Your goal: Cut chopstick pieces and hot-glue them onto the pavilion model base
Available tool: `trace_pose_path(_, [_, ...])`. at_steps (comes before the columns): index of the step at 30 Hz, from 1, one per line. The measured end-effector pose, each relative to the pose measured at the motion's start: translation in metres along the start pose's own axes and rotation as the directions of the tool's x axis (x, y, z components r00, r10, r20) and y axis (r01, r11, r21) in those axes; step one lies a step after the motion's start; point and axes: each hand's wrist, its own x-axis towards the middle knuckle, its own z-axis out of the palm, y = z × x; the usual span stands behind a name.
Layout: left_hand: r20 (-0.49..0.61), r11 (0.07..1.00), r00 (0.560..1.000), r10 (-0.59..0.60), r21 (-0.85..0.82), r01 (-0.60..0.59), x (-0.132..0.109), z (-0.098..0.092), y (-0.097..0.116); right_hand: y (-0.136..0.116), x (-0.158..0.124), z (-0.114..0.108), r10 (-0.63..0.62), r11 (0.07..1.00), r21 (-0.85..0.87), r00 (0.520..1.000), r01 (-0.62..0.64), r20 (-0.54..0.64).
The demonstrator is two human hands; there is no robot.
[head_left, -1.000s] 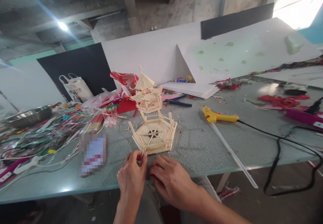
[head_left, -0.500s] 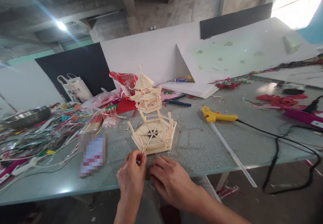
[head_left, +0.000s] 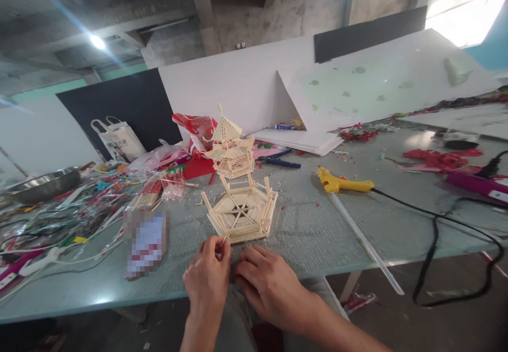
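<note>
A six-sided base of pale wooden sticks point(head_left: 240, 210) lies on the table, with short posts standing at its corners. At its near left corner my left hand point(head_left: 208, 270) is closed in a pinch on a thin wooden stick, mostly covered by the fingertips. My right hand point(head_left: 268, 283) rests at the table's front edge, just before the base and apart from it. Its fingers are curled in, and their tips are hidden from me. Directly behind the base stands a tiered stick pagoda point(head_left: 229, 153) with a pointed roof.
To the right, a yellow glue gun point(head_left: 344, 182) lies with a clear glue stick point(head_left: 367, 243) and a black cord. Dark-blue-handled pliers point(head_left: 281, 161) are behind. Plastic-wrapped supplies point(head_left: 91, 204) and a metal bowl point(head_left: 43, 184) crowd the left. White boards point(head_left: 246, 82) stand at the back.
</note>
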Motion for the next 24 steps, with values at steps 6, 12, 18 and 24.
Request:
trace_pose_path(6, [0.009,0.998,1.0,0.001,-0.059,-0.001,-0.0028,-0.0006,-0.0044,0.0014,0.0001,0.0005,-0.001,1.0,0.006,1.0,0.001,0.003])
trace_pose_path(12, [0.019,0.999,1.0,0.016,-0.029,-0.016,-0.0046,-0.0009,-0.005,0.0002,-0.0003,-0.0003,-0.006,1.0,0.0,1.0,0.006,0.004])
trace_pose_path(18, [0.01,0.999,0.999,0.034,-0.009,-0.034,-0.002,0.0035,-0.0047,0.0008,-0.0014,0.0015,0.008,1.0,-0.005,1.0,-0.008,-0.007])
trace_pose_path(24, [-0.015,0.998,0.998,0.055,0.011,-0.055,-0.0022,0.005,-0.0057,0.0003,-0.0005,0.0003,0.005,1.0,0.001,1.0,-0.005,0.001])
